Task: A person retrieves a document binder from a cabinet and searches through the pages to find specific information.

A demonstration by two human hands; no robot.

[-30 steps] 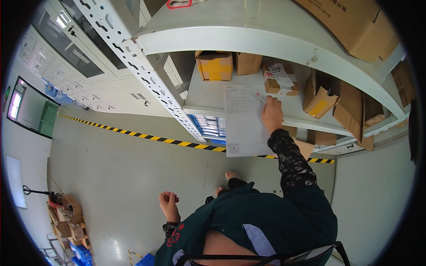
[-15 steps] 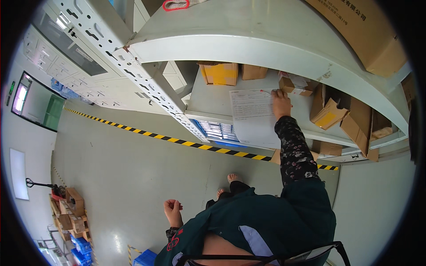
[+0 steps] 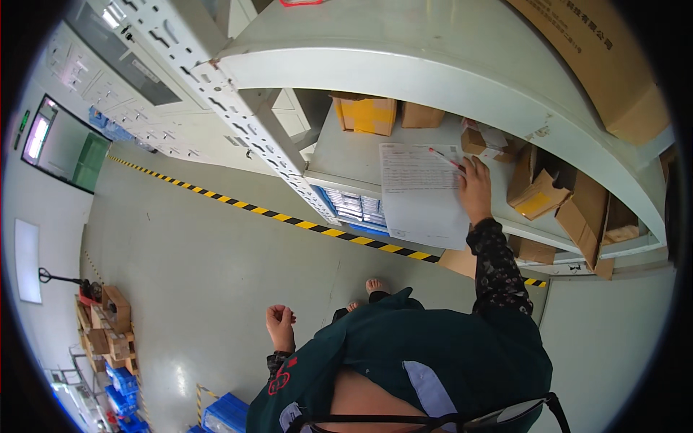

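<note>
A printed paper form lies on the shelf, its near part hanging over the front edge. On its upper right part rests a red and white pen. My right hand is over the form's right edge, fingers stretched out, their tips beside the pen's near end; they do not appear wrapped round it. Away from the shelf, my left hand is held low over the floor at my left side, fingers curled in, with nothing visible in it.
On the same shelf stand a yellow-taped carton, a small box and an opened carton. A perforated white upright rises left of the form. The upper shelf's edge overhangs. Striped tape crosses the floor.
My right hand has drawn back toward me and right, baring more of the pen that its fingers covered before. My left hand stays curled. The whole view has shifted slightly.
</note>
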